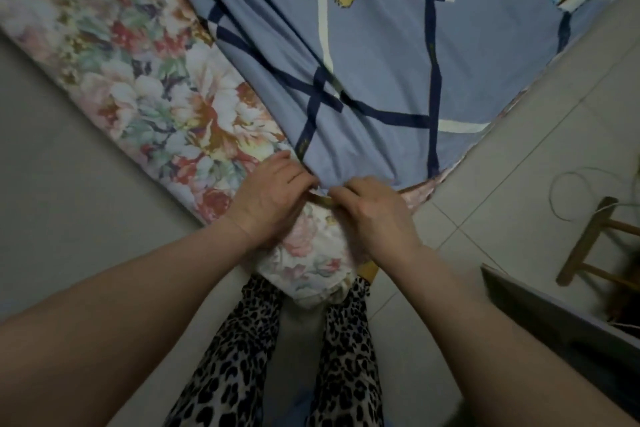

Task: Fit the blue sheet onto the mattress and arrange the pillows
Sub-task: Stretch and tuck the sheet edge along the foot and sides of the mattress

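Both hands at the mattress (145, 90) corner: left hand (273, 194) & right hand (374, 211) pinch the blue sheet (381, 62) hem; sheet covers the mattress's right part; wooden stool (595, 239) right of mattress, grey panel (554, 315) near it

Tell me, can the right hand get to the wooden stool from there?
Probably not right now. The right hand is pinching the blue sheet at the mattress corner, and the stool stands apart across bare floor.
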